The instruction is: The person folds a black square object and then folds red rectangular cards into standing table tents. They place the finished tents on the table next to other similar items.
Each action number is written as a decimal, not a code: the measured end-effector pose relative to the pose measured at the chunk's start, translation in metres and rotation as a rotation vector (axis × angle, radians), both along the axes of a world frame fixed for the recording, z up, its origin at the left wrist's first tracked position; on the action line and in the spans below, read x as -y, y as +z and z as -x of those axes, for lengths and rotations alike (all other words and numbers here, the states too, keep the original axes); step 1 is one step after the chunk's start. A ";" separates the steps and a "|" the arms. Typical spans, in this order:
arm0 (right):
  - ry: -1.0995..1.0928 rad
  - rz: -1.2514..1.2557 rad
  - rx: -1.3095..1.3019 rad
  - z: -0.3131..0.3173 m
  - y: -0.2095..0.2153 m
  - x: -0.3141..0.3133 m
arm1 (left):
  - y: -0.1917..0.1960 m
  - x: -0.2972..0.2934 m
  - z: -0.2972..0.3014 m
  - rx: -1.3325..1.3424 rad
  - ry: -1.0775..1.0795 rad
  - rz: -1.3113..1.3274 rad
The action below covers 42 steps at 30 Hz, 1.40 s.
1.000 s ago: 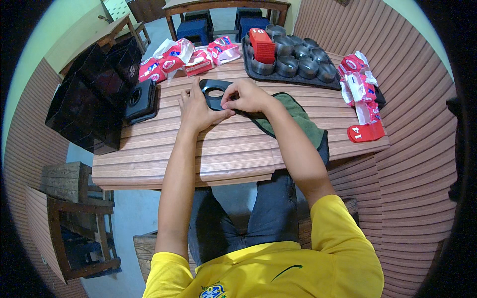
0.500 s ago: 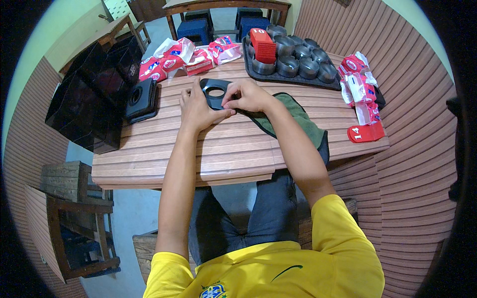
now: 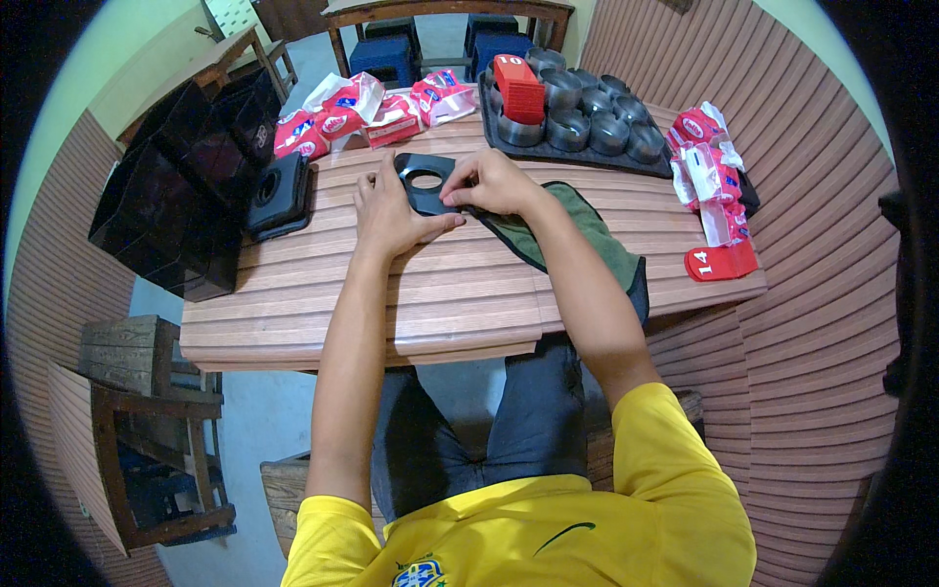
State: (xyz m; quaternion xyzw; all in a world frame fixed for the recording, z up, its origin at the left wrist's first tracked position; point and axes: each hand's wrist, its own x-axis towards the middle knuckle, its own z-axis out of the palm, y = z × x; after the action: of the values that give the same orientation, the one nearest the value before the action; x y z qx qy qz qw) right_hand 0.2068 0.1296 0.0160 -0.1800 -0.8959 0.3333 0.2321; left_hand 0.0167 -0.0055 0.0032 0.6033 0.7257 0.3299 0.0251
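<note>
A black square plate with a round hole lies on the wood-patterned table in front of me. My left hand grips its near left corner, index finger along the left side and thumb stretched along the near edge. At the plate's right edge, my right hand is closed in a pinch, thumb against bent fingers. Whatever sits between those fingertips is too small or hidden to make out. A green cloth with dark edging lies partly under my right forearm and hangs over the table's front edge.
Black boxes stand at the left beside stacked black plates. Pink-and-white tissue packs lie along the back. A dark tray holds several metal cups and red tags. More packs and a red tag are right.
My right hand has shifted very slightly along the plate's right edge, still pinched. The left hand and the plate hold nearly the same place.
</note>
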 end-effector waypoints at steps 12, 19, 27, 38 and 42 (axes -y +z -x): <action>-0.074 0.057 0.128 0.001 0.010 0.013 | -0.004 -0.001 0.003 -0.022 0.008 -0.036; -0.221 -0.029 0.036 -0.006 0.010 0.002 | 0.005 0.004 0.008 -0.017 -0.021 -0.094; -0.224 -0.036 -0.040 -0.007 -0.004 -0.009 | 0.000 0.001 0.009 -0.158 -0.046 -0.153; -0.339 -0.055 -0.010 -0.017 0.003 -0.014 | -0.001 0.000 0.010 -0.052 -0.085 -0.029; -0.088 0.167 0.104 -0.018 0.008 -0.011 | 0.000 0.002 0.011 -0.026 -0.101 -0.071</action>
State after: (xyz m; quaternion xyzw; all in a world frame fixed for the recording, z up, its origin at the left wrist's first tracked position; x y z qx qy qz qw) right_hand 0.2246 0.1401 0.0239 -0.2548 -0.8671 0.3865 0.1839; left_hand 0.0060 -0.0071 0.0035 0.6439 0.6825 0.3457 0.0109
